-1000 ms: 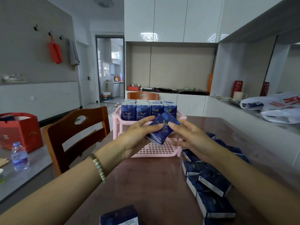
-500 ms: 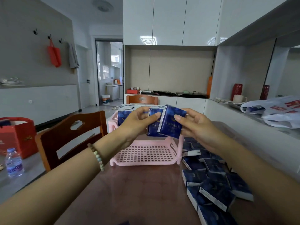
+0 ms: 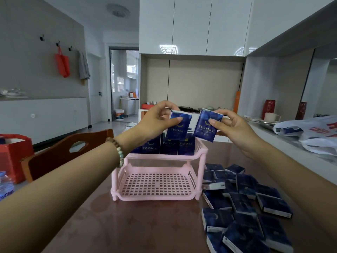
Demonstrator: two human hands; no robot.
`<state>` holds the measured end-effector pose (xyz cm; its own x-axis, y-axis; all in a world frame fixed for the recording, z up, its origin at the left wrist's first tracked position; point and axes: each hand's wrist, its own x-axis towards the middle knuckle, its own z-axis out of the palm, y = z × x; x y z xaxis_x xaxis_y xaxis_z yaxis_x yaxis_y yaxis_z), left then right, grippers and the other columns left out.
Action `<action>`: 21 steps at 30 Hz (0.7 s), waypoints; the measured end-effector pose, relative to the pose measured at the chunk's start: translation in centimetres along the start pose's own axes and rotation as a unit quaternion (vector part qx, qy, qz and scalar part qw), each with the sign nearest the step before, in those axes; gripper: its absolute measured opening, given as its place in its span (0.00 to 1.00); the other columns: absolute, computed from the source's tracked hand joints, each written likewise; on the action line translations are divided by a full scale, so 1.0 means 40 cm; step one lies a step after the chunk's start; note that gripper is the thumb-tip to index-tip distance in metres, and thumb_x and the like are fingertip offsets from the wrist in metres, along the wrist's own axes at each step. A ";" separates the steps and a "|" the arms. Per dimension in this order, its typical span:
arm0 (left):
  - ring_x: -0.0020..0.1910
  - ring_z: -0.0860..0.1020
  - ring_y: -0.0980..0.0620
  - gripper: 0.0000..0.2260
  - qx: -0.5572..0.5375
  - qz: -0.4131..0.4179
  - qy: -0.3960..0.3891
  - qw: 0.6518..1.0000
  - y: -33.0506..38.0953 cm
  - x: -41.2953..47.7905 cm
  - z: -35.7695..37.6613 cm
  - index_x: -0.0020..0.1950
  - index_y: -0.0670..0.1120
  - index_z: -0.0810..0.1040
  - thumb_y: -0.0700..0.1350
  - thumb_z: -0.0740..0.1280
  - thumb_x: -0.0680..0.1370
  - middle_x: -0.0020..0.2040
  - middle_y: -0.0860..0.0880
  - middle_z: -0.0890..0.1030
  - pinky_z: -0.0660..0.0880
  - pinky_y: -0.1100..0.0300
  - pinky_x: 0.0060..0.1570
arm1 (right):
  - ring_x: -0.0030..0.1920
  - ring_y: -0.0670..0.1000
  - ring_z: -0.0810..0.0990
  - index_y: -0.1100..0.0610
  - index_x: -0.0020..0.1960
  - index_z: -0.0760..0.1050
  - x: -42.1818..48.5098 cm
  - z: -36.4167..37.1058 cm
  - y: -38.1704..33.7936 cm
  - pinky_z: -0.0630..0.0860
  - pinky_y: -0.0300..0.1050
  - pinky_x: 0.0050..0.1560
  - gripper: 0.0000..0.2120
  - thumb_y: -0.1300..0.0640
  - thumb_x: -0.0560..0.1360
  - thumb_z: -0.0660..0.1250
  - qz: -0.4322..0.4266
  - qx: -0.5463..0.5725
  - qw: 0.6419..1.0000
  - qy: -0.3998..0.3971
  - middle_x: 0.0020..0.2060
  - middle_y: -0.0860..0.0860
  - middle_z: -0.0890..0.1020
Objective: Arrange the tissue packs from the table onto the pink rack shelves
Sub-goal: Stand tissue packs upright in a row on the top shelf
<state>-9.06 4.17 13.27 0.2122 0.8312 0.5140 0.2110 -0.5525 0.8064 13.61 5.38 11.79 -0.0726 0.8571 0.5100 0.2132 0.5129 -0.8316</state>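
At a glossy reddish-brown surface (image 3: 145,225) in a home kitchen, a person sorts tissues. Far left, a red paper gift bag (image 3: 12,156) and a clear plastic water bottle with a blue label (image 3: 5,187) stand beside a brown wooden chair with a cut-out backrest (image 3: 69,152). A forearm wearing a beaded bracelet (image 3: 119,154) reaches in from the left. The left grip (image 3: 156,119) pinches a dark-blue tissue pack marked TWINKLE (image 3: 179,127) near its top between thumb and fingers. It holds the pack upright in the air, just above the upper shelf of a two-tier pink plastic rack with slotted shelves (image 3: 164,157). A row of matching blue packs (image 3: 168,146) stands upright on that upper shelf, front faces toward the camera.

Just to the right, and apart from the first, a second dark-blue TWINKLE pack (image 3: 207,125) hangs slightly tilted over the rack's right end. The right grip (image 3: 231,125) pinches it, thumb on its front face and fingers behind.

Lower right, a loose heap of blue tissue packs (image 3: 242,203) lies flat on the surface, its nearest packs just beside the rack's right leg. Far right, white plastic carrier bags with red print (image 3: 310,132) rest on a pale side counter, behind them a white mug (image 3: 271,117) and a red vase (image 3: 269,108).
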 end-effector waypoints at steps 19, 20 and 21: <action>0.49 0.76 0.59 0.15 0.326 0.101 -0.032 0.939 -0.145 0.045 -0.045 0.57 0.50 0.77 0.48 0.73 0.71 0.54 0.54 0.80 0.74 0.64 0.51 | 0.47 0.47 0.77 0.51 0.53 0.72 0.060 0.078 0.119 0.74 0.38 0.47 0.12 0.58 0.72 0.70 -0.067 -0.119 0.989 -0.056 0.50 0.46 0.79; 0.49 0.75 0.60 0.15 0.343 0.110 -0.030 0.932 -0.147 0.043 -0.046 0.57 0.50 0.78 0.49 0.73 0.71 0.54 0.54 0.80 0.74 0.64 0.51 | 0.47 0.44 0.74 0.50 0.52 0.72 0.060 0.082 0.126 0.71 0.34 0.47 0.11 0.57 0.72 0.71 -0.080 -0.146 0.985 -0.047 0.50 0.44 0.77; 0.49 0.74 0.60 0.15 0.359 0.120 -0.030 0.925 -0.150 0.042 -0.048 0.57 0.50 0.78 0.49 0.72 0.71 0.55 0.54 0.80 0.74 0.63 0.52 | 0.47 0.42 0.72 0.48 0.52 0.73 0.061 0.084 0.133 0.69 0.30 0.47 0.12 0.57 0.71 0.71 -0.090 -0.170 0.981 -0.040 0.51 0.44 0.74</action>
<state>-11.79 8.99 9.86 0.3831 0.6864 0.6182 0.7263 -0.6373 0.2575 11.28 10.35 7.88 -0.2126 0.7626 0.6110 0.5006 0.6220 -0.6021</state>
